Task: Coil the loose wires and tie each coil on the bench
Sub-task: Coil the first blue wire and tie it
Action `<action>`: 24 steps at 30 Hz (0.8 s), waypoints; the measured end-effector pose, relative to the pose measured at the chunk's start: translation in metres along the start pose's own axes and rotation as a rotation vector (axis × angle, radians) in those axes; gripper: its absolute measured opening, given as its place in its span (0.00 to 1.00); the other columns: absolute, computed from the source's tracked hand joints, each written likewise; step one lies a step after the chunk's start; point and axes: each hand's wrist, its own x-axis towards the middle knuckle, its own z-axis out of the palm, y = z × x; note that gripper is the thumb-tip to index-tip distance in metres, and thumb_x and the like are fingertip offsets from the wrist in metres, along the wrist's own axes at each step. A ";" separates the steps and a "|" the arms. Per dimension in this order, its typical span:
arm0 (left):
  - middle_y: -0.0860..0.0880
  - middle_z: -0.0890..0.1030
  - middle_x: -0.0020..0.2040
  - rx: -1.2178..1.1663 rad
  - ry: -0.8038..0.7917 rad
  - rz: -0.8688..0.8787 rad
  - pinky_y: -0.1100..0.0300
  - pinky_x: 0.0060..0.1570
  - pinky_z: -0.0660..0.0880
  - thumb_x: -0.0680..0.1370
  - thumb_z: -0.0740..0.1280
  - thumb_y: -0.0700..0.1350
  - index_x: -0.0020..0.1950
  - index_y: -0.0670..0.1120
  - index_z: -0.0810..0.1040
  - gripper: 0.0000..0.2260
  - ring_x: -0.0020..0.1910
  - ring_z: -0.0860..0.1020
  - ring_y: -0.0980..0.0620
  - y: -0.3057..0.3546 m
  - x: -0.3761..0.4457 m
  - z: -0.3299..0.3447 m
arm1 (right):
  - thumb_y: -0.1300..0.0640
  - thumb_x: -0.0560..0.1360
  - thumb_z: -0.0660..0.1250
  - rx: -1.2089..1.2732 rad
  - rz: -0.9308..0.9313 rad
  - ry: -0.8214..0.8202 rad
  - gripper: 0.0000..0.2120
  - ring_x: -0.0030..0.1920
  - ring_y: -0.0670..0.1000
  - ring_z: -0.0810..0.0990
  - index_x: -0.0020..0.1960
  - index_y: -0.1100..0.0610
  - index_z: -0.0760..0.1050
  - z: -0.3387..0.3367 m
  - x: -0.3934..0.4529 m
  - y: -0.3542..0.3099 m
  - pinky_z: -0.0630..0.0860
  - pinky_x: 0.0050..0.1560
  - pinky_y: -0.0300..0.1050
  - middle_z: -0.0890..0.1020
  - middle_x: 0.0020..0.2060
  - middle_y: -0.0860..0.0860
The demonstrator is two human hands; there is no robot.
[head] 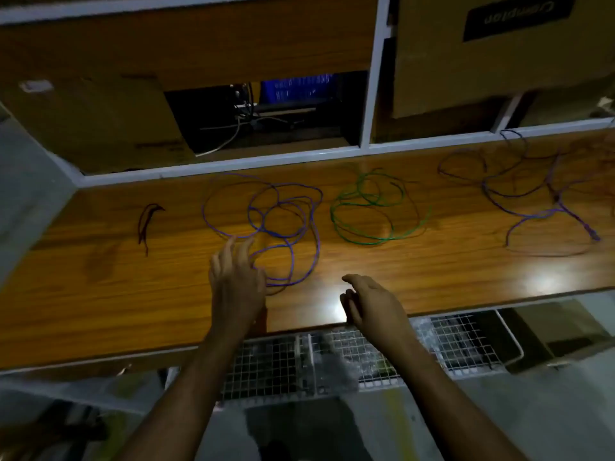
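On the wooden bench (100, 287) a loose purple wire (283, 207) sprawls in wide loops at the middle. My left hand (234, 277) reaches flat over its near loops, fingers straight, fingertips at the wire. My right hand (366, 302) hovers near the bench's front edge with fingers loosely curled, holding nothing. A green wire (369, 207) lies in loose loops to the right. A tangle of dark and purple wires (539, 194) covers the far right. A short dark red wire (146, 221) lies at the left.
Cardboard boxes (482, 54) fill the shelf behind the bench, with a dark opening (266, 114) holding cables and a blue crate. A white wire-mesh rack (366, 354) sits below the bench's front edge. The room is dim.
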 end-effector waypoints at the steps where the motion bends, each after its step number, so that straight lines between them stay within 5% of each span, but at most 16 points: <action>1: 0.39 0.74 0.66 -0.053 0.011 0.002 0.43 0.57 0.71 0.74 0.71 0.42 0.68 0.47 0.73 0.22 0.63 0.71 0.36 -0.014 0.006 -0.002 | 0.56 0.80 0.63 0.033 0.005 0.006 0.17 0.48 0.54 0.82 0.69 0.54 0.72 0.008 0.005 -0.009 0.73 0.40 0.45 0.81 0.58 0.53; 5: 0.48 0.83 0.51 -0.324 -0.145 0.022 0.55 0.44 0.78 0.76 0.69 0.38 0.67 0.55 0.75 0.22 0.48 0.82 0.47 -0.052 0.020 -0.007 | 0.58 0.78 0.66 0.141 0.043 0.002 0.15 0.46 0.50 0.83 0.64 0.53 0.76 0.026 0.019 -0.046 0.75 0.43 0.43 0.84 0.53 0.52; 10: 0.55 0.81 0.41 -0.564 -0.185 -0.009 0.76 0.35 0.68 0.77 0.70 0.41 0.65 0.52 0.77 0.17 0.39 0.78 0.67 -0.053 0.031 -0.018 | 0.57 0.80 0.65 0.282 0.096 0.069 0.08 0.34 0.43 0.82 0.58 0.50 0.79 0.043 0.030 -0.081 0.79 0.38 0.44 0.85 0.43 0.48; 16: 0.55 0.83 0.45 -0.703 -0.320 -0.025 0.63 0.40 0.77 0.78 0.69 0.44 0.57 0.61 0.74 0.14 0.43 0.81 0.62 -0.040 0.030 -0.015 | 0.53 0.78 0.66 0.112 0.030 0.022 0.13 0.46 0.44 0.80 0.62 0.50 0.76 0.056 0.032 -0.072 0.77 0.47 0.45 0.81 0.54 0.47; 19: 0.50 0.84 0.41 -0.829 -0.360 -0.021 0.57 0.39 0.80 0.78 0.67 0.38 0.61 0.56 0.74 0.16 0.38 0.83 0.56 -0.032 0.023 -0.018 | 0.50 0.77 0.67 -0.084 -0.002 0.005 0.19 0.58 0.53 0.75 0.67 0.52 0.74 0.066 0.033 -0.061 0.76 0.52 0.49 0.77 0.62 0.51; 24: 0.44 0.85 0.45 -1.065 -0.232 -0.204 0.60 0.35 0.80 0.79 0.68 0.36 0.61 0.49 0.75 0.13 0.37 0.85 0.51 -0.009 0.030 -0.033 | 0.51 0.74 0.72 -0.136 -0.051 0.181 0.12 0.56 0.56 0.73 0.57 0.48 0.78 0.070 0.030 -0.048 0.70 0.47 0.53 0.78 0.61 0.50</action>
